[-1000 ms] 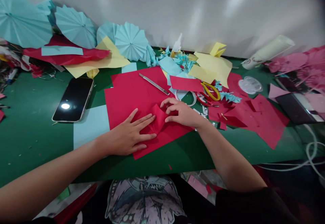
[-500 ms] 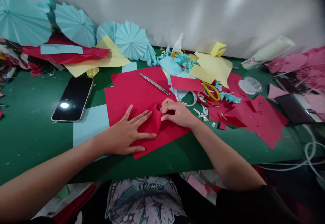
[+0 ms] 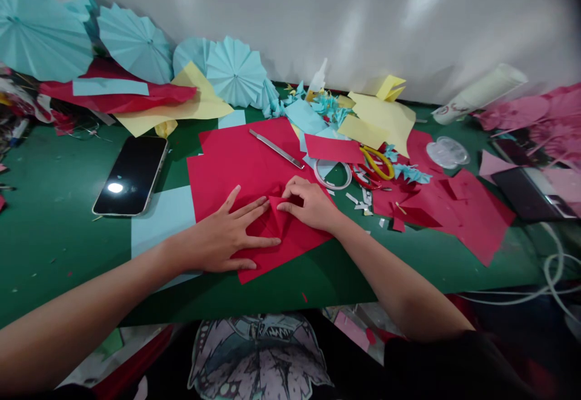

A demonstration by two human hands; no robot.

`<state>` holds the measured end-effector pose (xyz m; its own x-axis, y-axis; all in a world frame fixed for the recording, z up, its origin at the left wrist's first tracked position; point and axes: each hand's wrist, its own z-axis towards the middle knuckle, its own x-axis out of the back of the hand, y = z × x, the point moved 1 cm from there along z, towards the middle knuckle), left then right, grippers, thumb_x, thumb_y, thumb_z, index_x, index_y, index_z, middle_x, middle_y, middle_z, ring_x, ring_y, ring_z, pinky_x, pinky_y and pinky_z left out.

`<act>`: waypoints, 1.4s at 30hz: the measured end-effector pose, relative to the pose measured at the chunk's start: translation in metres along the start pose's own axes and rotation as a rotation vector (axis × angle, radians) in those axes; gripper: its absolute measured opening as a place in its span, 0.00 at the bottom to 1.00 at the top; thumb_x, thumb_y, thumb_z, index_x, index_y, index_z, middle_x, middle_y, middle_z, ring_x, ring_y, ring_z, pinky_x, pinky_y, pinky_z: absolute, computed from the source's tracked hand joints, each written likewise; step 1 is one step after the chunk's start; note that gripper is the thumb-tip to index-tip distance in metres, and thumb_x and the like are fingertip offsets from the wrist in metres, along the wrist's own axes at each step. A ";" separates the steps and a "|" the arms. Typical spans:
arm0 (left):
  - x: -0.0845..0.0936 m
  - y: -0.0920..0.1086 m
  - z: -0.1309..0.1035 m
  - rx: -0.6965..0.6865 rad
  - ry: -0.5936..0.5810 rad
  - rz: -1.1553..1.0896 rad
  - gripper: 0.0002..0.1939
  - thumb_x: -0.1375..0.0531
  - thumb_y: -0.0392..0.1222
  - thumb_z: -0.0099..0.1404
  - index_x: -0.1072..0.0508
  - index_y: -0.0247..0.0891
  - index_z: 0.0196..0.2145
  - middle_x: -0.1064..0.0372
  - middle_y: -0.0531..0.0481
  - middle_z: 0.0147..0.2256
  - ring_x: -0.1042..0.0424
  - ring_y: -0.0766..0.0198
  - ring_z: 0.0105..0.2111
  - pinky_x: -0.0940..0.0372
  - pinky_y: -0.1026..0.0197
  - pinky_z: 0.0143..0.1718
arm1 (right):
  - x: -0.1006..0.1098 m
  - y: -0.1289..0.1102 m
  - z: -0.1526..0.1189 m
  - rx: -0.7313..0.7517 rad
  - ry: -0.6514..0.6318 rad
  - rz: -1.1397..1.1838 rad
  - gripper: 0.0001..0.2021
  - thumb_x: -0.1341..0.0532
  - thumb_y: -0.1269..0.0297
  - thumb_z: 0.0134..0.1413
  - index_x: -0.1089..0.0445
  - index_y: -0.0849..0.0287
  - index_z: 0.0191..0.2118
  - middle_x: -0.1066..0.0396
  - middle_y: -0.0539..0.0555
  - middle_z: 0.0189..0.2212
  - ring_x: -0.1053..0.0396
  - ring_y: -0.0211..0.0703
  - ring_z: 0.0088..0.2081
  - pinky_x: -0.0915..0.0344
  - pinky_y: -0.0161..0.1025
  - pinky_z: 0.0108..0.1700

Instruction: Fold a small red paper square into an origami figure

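Observation:
Red paper sheets (image 3: 227,176) lie in front of me on the green table. On them is a small folded red piece (image 3: 278,215) with a raised, pointed flap. My left hand (image 3: 233,233) lies flat with its fingers spread, the fingertips at the left side of the folded piece. My right hand (image 3: 308,203) pinches the flap's upper edge between thumb and fingers. A silver cutter-like tool (image 3: 276,149) rests on the red sheets beyond my hands.
A phone (image 3: 131,176) lies at the left by pale blue paper (image 3: 158,218). Yellow-handled scissors (image 3: 377,163), a white tape ring (image 3: 333,176) and red scraps (image 3: 472,212) are at the right. Pleated blue fans (image 3: 236,73) stand along the wall.
My right hand has moved slightly left and toward me, folding the red flap over to the left. My left hand has stayed almost in place.

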<state>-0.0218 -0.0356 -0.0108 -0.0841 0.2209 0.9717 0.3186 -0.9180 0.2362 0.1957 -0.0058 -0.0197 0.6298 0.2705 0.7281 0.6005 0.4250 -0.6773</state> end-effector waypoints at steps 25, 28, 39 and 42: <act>-0.001 0.000 0.000 0.017 0.029 -0.006 0.24 0.47 0.55 0.64 0.43 0.56 0.57 0.53 0.41 0.61 0.56 0.43 0.61 0.67 0.31 0.56 | -0.005 -0.003 -0.001 -0.027 0.046 -0.014 0.08 0.40 0.61 0.51 0.36 0.59 0.28 0.38 0.53 0.31 0.37 0.40 0.33 0.40 0.39 0.37; -0.001 0.000 0.001 -0.002 0.011 -0.004 0.24 0.48 0.54 0.64 0.46 0.60 0.58 0.56 0.42 0.62 0.58 0.44 0.62 0.69 0.30 0.55 | -0.005 -0.002 -0.001 -0.031 0.042 -0.017 0.08 0.40 0.61 0.52 0.36 0.59 0.28 0.37 0.53 0.31 0.37 0.40 0.33 0.40 0.39 0.37; -0.007 0.006 0.001 0.054 0.019 0.030 0.28 0.50 0.57 0.64 0.49 0.54 0.60 0.55 0.37 0.61 0.60 0.43 0.62 0.68 0.30 0.55 | -0.005 -0.005 -0.001 0.005 0.056 -0.009 0.07 0.40 0.62 0.52 0.36 0.59 0.27 0.36 0.52 0.29 0.37 0.41 0.34 0.40 0.40 0.37; -0.006 0.005 0.001 0.054 0.020 0.029 0.26 0.51 0.57 0.65 0.48 0.56 0.59 0.56 0.37 0.62 0.60 0.43 0.62 0.68 0.30 0.55 | -0.005 -0.004 0.000 0.028 0.064 0.002 0.08 0.40 0.63 0.52 0.37 0.59 0.27 0.34 0.53 0.28 0.37 0.41 0.35 0.40 0.40 0.37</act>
<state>-0.0188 -0.0415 -0.0153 -0.0924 0.1870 0.9780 0.3721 -0.9046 0.2081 0.1900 -0.0092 -0.0203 0.6622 0.2158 0.7176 0.5854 0.4488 -0.6752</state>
